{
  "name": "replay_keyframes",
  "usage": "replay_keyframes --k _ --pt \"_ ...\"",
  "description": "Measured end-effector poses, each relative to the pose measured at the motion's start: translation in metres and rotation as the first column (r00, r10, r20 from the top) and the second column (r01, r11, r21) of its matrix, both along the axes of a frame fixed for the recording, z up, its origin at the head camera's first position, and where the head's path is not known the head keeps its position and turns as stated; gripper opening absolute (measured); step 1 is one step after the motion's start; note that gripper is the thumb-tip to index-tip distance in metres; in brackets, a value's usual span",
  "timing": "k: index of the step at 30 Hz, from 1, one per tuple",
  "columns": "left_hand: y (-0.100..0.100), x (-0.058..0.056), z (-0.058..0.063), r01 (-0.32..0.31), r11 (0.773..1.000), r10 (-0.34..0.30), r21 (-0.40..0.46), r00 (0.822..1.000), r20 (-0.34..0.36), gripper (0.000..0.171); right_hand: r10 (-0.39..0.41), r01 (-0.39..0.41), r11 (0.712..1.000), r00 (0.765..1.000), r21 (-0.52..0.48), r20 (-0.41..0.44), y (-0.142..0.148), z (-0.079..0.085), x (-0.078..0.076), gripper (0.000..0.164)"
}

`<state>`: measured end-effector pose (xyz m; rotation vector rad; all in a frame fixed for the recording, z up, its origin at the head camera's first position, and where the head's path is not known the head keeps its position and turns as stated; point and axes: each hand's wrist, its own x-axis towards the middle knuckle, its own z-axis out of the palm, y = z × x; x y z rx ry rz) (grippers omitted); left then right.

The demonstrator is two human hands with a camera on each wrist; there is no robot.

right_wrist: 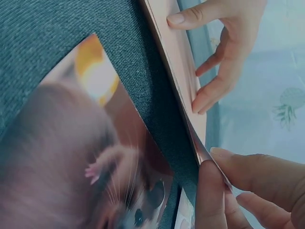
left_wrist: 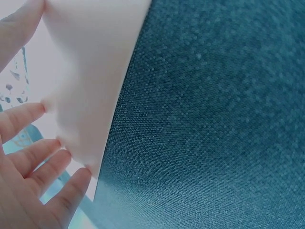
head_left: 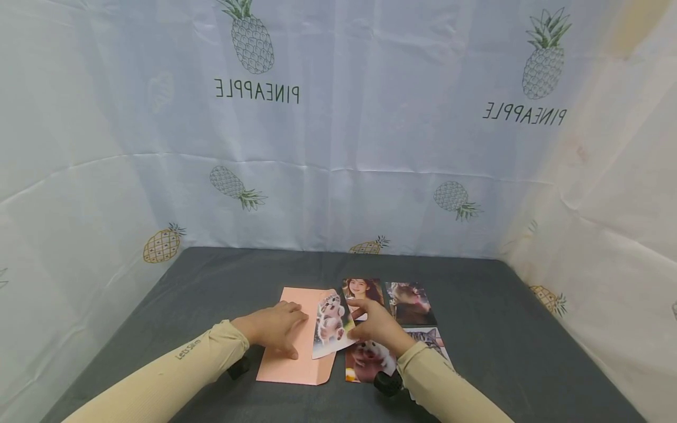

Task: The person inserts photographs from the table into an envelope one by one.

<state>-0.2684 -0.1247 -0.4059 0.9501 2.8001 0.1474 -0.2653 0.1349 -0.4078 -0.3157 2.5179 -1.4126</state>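
A pink paper envelope (head_left: pixel 288 369) lies flat on the dark tabletop, its flap edge towards the right. My left hand (head_left: pixel 272 328) rests on it with spread fingers; in the left wrist view those fingertips (left_wrist: pixel 35 110) touch the pale paper. Over the envelope's right side is a photo print (head_left: pixel 329 323) of a light, furry animal. My right hand (head_left: pixel 376 328) pinches the print's right edge between thumb and fingers. From the right wrist view, the print is seen nearly edge-on, slightly bent, close to the envelope's edge (right_wrist: pixel 169 57).
More photo prints lie to the right: a portrait of a person (head_left: pixel 362 288), a dark pinkish one (head_left: pixel 409 308), a furry animal (head_left: pixel 370 363) and a partly covered tabby cat (head_left: pixel 431 336). White pineapple-print cloth (head_left: pixel 338 129) walls the table's back and sides.
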Motion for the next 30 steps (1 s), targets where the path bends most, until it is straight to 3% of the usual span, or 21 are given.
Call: replay_keyframes --k 22,30 --pt "0.0015 -0.0032 -0.0029 -0.012 1.0 0.012 0.005 1.0 0.005 0.076 0.035 -0.029 0.998 0.994 0.063 -0.103 -0.0038 0.0031 -0.0019 0.076" --pt "0.0017 -0.0036 -0.0022 -0.011 1.0 0.011 0.011 1.0 0.004 0.075 0.02 -0.016 0.999 0.997 0.048 -0.078 -0.0047 0.0042 0.0001 0.075"
